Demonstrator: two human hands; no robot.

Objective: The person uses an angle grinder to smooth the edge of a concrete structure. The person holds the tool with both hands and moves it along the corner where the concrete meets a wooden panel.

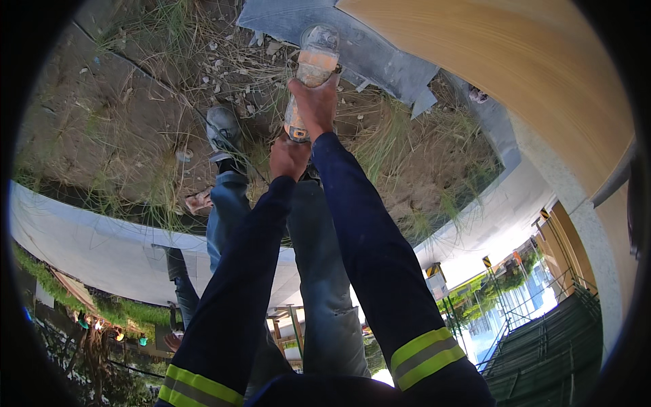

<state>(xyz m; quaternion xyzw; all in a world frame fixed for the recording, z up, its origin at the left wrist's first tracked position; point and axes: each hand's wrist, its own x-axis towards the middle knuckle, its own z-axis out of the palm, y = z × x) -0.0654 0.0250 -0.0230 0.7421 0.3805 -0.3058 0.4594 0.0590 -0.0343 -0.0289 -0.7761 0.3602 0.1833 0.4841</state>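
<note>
Both my hands are wrapped around a dusty orange-and-grey angle grinder [316, 64]. Closest to its head, my right hand [317, 105] grips the body from above. Lower down, my left hand [288, 159] is closed around the rear end. The grinder's head lies over the edge of a grey, dusty slab [274, 17], and its disc cannot be made out. A dark cable [146, 71] runs across the soil from the upper left toward my left hand.
Dry soil with grass tufts [386, 142] and stone chips surrounds my dusty shoe [222, 127]. A tan curved wall [502, 51] rises at the right. Pale paving [102, 237] borders the soil, with another person's leg [182, 281] on it. Green scaffold-like railings [542, 346] stand lower right.
</note>
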